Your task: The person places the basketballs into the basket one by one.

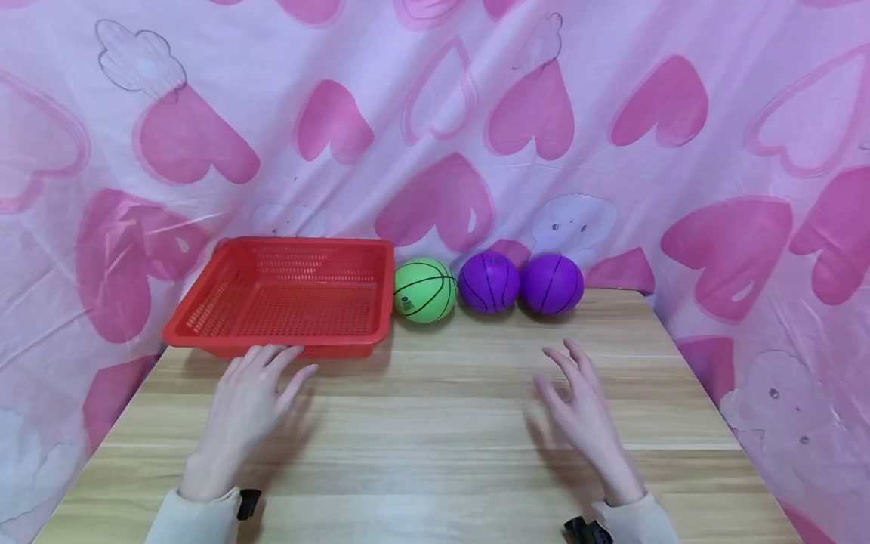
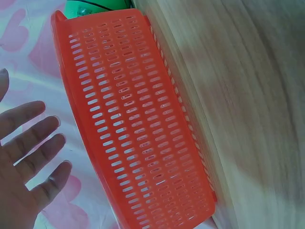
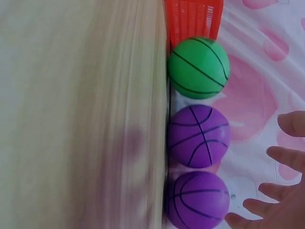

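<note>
A red perforated plastic basket point(image 1: 279, 340) stands at the back left of the table, with nothing in it. My left hand point(image 1: 248, 400) hovers just in front of its near wall, fingers spread and holding nothing; the left wrist view shows the basket point(image 2: 128, 119) beside the spread fingers. To the basket's right, a green ball point(image 1: 425, 290) with black basketball lines sits in a row with two purple balls, one in the middle point(image 1: 489, 282) and one at the right end point(image 1: 552, 284). My right hand point(image 1: 581, 408) is in front of the purple balls, above the table, fingers apart and holding nothing.
The wooden table point(image 1: 435, 453) carries the basket and balls along its back edge. Behind and at both sides hangs a pink cloth point(image 1: 435, 98) printed with hearts. Black straps point(image 1: 248, 503) show at the cuffs of both light sleeves.
</note>
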Available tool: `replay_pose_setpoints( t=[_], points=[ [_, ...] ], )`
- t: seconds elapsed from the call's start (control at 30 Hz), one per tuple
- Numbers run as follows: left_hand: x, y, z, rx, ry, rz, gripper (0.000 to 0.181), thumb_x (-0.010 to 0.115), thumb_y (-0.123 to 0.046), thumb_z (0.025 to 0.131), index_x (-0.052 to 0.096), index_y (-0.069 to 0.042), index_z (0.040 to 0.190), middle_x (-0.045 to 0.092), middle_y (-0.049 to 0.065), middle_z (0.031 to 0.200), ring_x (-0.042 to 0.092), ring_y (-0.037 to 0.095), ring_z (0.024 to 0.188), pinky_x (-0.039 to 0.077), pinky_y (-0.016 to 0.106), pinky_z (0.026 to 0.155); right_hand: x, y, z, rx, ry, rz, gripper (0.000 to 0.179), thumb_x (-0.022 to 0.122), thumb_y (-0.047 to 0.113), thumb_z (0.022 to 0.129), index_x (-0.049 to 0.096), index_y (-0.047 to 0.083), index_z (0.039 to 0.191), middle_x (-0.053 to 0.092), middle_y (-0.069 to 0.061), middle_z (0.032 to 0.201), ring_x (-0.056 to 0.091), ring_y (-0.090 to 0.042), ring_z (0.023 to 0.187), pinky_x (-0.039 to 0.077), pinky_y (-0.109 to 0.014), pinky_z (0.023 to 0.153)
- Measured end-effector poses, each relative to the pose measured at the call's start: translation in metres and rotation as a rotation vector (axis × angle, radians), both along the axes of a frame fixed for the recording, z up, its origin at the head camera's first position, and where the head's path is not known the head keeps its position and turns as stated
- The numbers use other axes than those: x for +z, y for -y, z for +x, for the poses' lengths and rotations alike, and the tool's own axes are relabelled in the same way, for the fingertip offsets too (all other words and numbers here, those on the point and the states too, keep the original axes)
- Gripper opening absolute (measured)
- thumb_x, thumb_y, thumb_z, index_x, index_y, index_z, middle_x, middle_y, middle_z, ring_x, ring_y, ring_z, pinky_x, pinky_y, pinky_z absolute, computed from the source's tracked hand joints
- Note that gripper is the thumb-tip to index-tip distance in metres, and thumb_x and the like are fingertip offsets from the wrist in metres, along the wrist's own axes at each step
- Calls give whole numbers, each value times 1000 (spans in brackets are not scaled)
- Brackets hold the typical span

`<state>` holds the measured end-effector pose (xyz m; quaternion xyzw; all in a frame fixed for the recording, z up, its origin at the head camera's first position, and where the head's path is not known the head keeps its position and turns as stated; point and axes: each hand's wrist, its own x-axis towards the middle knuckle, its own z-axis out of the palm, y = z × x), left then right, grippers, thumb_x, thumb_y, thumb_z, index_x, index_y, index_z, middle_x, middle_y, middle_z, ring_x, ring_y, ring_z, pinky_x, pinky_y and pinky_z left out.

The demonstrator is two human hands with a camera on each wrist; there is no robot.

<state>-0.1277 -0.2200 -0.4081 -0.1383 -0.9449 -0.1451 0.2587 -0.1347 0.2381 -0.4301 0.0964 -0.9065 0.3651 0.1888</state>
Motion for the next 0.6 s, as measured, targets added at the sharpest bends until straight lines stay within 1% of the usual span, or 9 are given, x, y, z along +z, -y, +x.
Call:
replay_pose_setpoints(
  t=[0.17,0.3,0.33,0.37,0.4,0.43,0.53,0.57,0.6],
  points=[
    [-1,3,-5,7,-4,26,40,77,-30,85,69,-7,117,66,10,110,55,30,104,43,49,81,2,14,-14,62,-7,-99,43,69,18,92,58,4,131,36,-21,148,40,-42,130,38,-62,95],
    [-5,7,-13,-6,-49,40,38,78,-29,84,71,-6,112,67,11,106,56,30,101,43,47,78,4,27,-26,108,34,-178,43,70,15,91,59,4,130,38,-19,147,44,-38,127,44,-57,93],
    [-6,8,-15,-15,-58,45,37,76,-32,86,71,-5,111,66,11,104,56,30,100,43,47,79,4,30,-29,114,40,-188,43,71,14,90,59,5,130,38,-17,147,44,-37,127,44,-56,92],
    [-7,8,-16,-23,-69,46,41,72,-39,88,72,-5,110,66,11,103,56,31,99,43,48,80,5,33,-32,120,46,-199,43,71,14,90,59,6,130,39,-16,146,44,-36,127,45,-56,92],
    [-7,9,-18,-32,-79,44,41,73,-39,88,72,-4,109,66,12,102,56,31,98,44,49,80,6,36,-35,125,50,-206,43,71,13,90,59,6,130,40,-15,146,45,-35,126,46,-55,91],
    [-8,9,-20,-39,-87,43,46,67,-46,90,72,-4,108,66,12,101,56,31,97,44,49,80,6,39,-38,130,54,-217,43,71,12,89,59,6,130,41,-15,145,45,-35,126,46,-54,91],
    [-10,9,-23,-52,-95,51,44,70,-44,88,72,-4,107,66,12,100,56,32,96,44,50,80,4,47,-49,159,74,-264,44,71,8,89,58,3,131,42,-16,143,46,-35,125,48,-54,90],
    [-11,9,-25,-53,-98,52,42,74,-41,86,72,-4,106,66,12,99,56,32,95,43,49,80,4,50,-52,170,88,-286,45,70,8,89,57,2,131,42,-17,143,45,-36,125,48,-54,90],
    [-12,9,-26,-54,-100,56,38,79,-33,82,73,-4,106,66,12,99,56,32,95,43,49,80,4,53,-56,178,104,-305,46,70,7,89,56,1,132,41,-17,143,45,-37,125,48,-54,89]
  ],
)
